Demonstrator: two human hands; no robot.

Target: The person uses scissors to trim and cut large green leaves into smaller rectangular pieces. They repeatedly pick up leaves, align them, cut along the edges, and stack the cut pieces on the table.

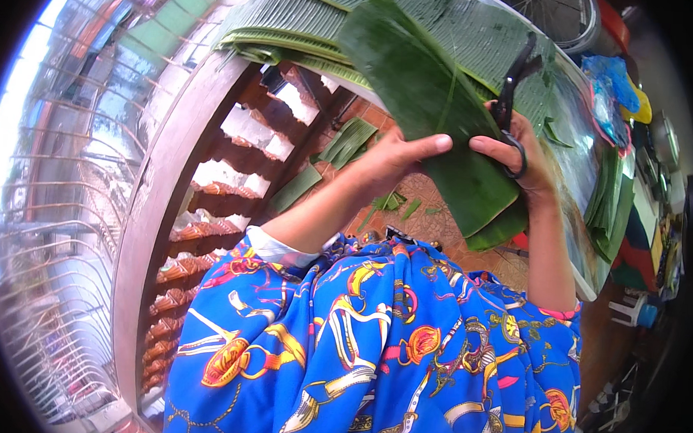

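A cut length of banana leaf (423, 89) slants across the middle, its far end over the table. My left hand (400, 153) grips its left edge, thumb on top and the other fingers hidden beneath. At the opposite edge my right hand (526, 150) pinches the leaf with its thumb. Black-handled scissors (506, 104) also hang in that right hand, a handle loop around by the fingers. Another leaf layer (506, 226) shows under the near end. Beyond, a broad stack of banana leaves (300, 20) covers the table.
Leaf scraps (349, 140) lie on the tiled floor (431, 193) below. A brown balustrade (202, 188) with a pale rail runs along the left, beside a wire grille (64, 207). More leaves (610, 203) hang at the table's right edge, near a blue plastic bag (610, 84).
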